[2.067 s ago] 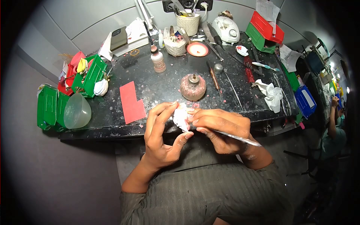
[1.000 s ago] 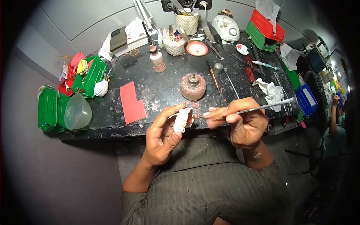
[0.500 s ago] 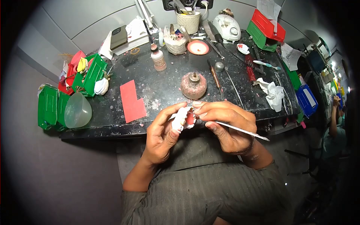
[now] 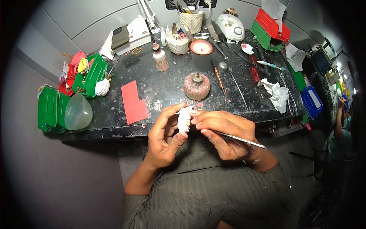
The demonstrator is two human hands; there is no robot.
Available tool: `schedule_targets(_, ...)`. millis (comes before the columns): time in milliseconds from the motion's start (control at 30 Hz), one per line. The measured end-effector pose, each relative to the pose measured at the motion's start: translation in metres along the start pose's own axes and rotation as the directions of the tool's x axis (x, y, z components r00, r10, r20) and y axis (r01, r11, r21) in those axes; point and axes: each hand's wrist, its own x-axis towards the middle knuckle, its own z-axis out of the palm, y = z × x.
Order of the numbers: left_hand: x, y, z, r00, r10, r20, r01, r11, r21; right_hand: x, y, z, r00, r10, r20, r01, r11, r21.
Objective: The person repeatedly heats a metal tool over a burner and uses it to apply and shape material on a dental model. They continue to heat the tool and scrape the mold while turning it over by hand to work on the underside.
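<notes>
A white dental model (image 4: 184, 120) with a row of teeth is held just off the front edge of the bench. My left hand (image 4: 164, 139) grips it between thumb and fingers from the left. In my right hand (image 4: 230, 133) is a thin metal tool (image 4: 246, 141), its handle sticking out to the lower right; its tip is hidden at the model behind my fingers. Behind my hands stands a round glass burner (image 4: 196, 86) with a metal cap. A notched pink wax sheet (image 4: 133, 103) lies to the left.
On the black bench (image 4: 114, 126) are a dropper bottle (image 4: 161, 59), a dish of pink wax (image 4: 201, 47), a wax knife (image 4: 218, 78), crumpled tissue (image 4: 277, 95) and a clear bowl (image 4: 79, 112). Green bins (image 4: 53, 108) stand left. Another person (image 4: 339, 133) sits far right.
The model has turned in my left hand, so its pink inner side no longer shows. My right hand and the tool have shifted slightly left and down.
</notes>
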Motion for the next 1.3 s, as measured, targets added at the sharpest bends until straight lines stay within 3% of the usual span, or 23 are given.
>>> schedule_targets(133, -0.0009, -0.0008, 0.0009, 1.000, -0.003, -0.007, 0.003, 1.000, -0.001, 0.0002, 0.0010, -0.0012, 1.000, -0.015, 0.020, 0.015, 1.000, 0.000)
schedule_targets(200, -0.0016, 0.0003, 0.0052, 0.996, -0.035, -0.085, 0.034, 0.999, -0.013, -0.0006, 0.0012, -0.0010, 1.000, -0.016, 0.022, 0.016, 1.000, 0.002)
schedule_targets(300, -0.0006, -0.0008, -0.0005, 1.000, 0.002, -0.007, -0.002, 1.000, 0.005, -0.0004, 0.0001, 0.0001, 1.000, 0.006, 0.003, -0.006, 1.000, -0.005)
schedule_targets(533, -0.0002, -0.0013, 0.0013, 1.000, 0.012, 0.002, -0.012, 1.000, -0.013, 0.0006, 0.0005, -0.0005, 1.000, 0.006, 0.016, -0.006, 1.000, 0.018)
schedule_targets(600, -0.0015, -0.0002, 0.0049, 0.995, -0.045, -0.090, 0.044, 0.999, -0.013, 0.0011, -0.0009, -0.0006, 1.000, 0.018, 0.015, -0.018, 1.000, 0.009)
schedule_targets(700, -0.0004, -0.0037, -0.0010, 1.000, 0.019, 0.007, -0.019, 1.000, -0.015, 0.0007, -0.0008, -0.0016, 0.999, 0.034, 0.016, -0.035, 0.999, 0.028)
schedule_targets(1000, -0.0014, -0.0048, -0.0019, 1.000, 0.010, -0.002, -0.010, 1.000, 0.001, -0.0009, 0.0052, -0.0033, 0.999, -0.016, 0.028, 0.016, 1.000, 0.002)
schedule_targets(1300, -0.0010, -0.0039, -0.0018, 1.000, -0.007, -0.005, 0.006, 1.000, -0.013, -0.0014, 0.0046, -0.0074, 0.995, 0.055, 0.077, -0.060, 0.997, 0.055)
